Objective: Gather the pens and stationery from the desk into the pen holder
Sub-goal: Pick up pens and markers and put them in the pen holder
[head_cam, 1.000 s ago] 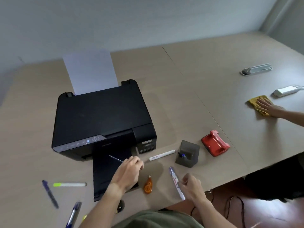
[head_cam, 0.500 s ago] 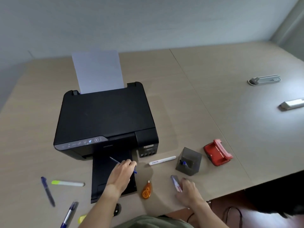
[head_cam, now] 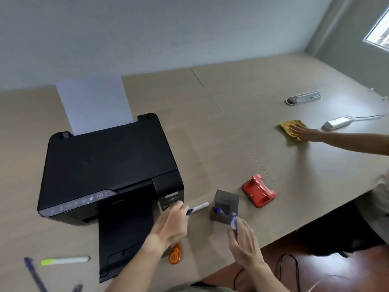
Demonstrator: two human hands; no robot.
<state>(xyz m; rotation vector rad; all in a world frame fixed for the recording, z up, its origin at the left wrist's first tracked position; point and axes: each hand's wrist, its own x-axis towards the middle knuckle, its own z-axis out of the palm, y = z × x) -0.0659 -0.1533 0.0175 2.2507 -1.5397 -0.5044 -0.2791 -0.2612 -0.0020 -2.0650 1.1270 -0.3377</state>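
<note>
Your right hand [head_cam: 244, 239] grips a marker [head_cam: 234, 221] just beside the dark pen holder [head_cam: 226, 205] on the worktop [head_cam: 263, 127], while your left hand [head_cam: 171, 225] pinches a blue-tipped pen [head_cam: 189, 211] before the black printer [head_cam: 109, 171].

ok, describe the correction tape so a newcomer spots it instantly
Start at the black printer and follow its output tray toward the desk's near edge. Just right of it, partly under the left hand, lies the correction tape: the only orange, teardrop-shaped item, unlike the slim pens.
</note>
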